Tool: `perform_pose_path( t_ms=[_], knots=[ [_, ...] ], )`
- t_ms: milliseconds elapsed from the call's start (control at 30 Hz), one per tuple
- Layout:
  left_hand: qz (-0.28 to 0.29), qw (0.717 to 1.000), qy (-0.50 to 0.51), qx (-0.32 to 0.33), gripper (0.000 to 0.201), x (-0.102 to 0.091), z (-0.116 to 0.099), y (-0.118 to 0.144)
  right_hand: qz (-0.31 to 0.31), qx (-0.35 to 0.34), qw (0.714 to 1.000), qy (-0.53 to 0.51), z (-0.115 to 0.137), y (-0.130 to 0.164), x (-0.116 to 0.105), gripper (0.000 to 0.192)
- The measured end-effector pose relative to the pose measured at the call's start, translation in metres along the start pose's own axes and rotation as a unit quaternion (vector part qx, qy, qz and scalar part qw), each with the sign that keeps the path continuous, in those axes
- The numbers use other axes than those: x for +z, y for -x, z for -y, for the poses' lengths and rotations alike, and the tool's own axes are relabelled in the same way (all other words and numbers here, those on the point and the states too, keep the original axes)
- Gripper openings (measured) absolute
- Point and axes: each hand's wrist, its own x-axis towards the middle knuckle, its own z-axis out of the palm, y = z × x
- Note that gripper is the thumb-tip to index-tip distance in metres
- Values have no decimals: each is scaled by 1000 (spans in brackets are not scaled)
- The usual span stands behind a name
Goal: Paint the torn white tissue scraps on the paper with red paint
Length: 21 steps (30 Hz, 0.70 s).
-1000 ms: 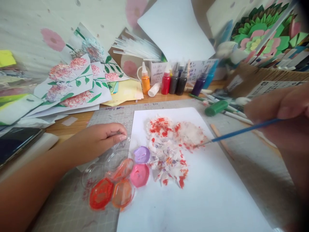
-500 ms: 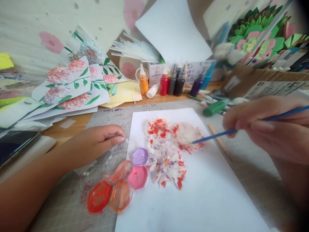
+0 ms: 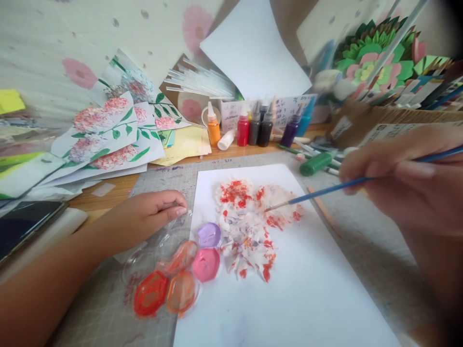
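Head | right hand (image 3: 405, 183) pinches brush (image 3: 325, 190) | left hand (image 3: 152, 214) flat on palette (image 3: 170, 270)

craft desk – paint bottles (image 3: 253, 127) | flower paintings (image 3: 108, 132) | cutting mat (image 3: 108, 308) – paper flowers (image 3: 376, 65)

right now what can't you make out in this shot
Head view only:
- Right hand: blurred, cut off by the right edge, as is the paintbrush handle's end.
- Writing on the cards behind the ink bottles: too small.
- Clear palette: its far edge lies under the left hand.
- Phone: cut off at the left edge.
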Motion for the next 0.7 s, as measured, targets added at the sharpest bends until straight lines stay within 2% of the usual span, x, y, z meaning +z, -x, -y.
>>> perform_pose_path(
  t_ms=[67,100,233,300,367,467,533,600,633,700],
  knots=[
    [0,1000,-1,-1,33,-1,-2,1,53,2,999,-7,0,0,0,10],
    [-1,1000,-4,0,33,-2,-4,2,56,3,998,-16,-1,0,-1,10],
    [3,1000,-14,12,34,-5,-8,5,-30,-39,996,-80,-6,-1,-3,8],
    [9,1000,-15,14,35,-6,-7,4,-34,-35,996,-74,-6,0,6,9],
    [8,1000,-12,16,37,-5,-4,3,14,-18,999,-30,-2,1,19,13],
    [1,1000,-7,18,38,-3,-1,1,131,-40,986,94,6,1,37,16],
    [0,1000,-5,17,37,-3,-1,1,190,-71,967,153,10,0,42,15],
    [-1,1000,-2,18,36,-3,-2,2,213,-70,961,159,9,-1,40,14],
    [-2,1000,0,18,36,-3,-3,2,201,-55,968,141,7,-1,37,14],
    [-5,1000,1,17,36,-3,-3,3,111,-17,992,60,2,0,30,14]
  ],
)
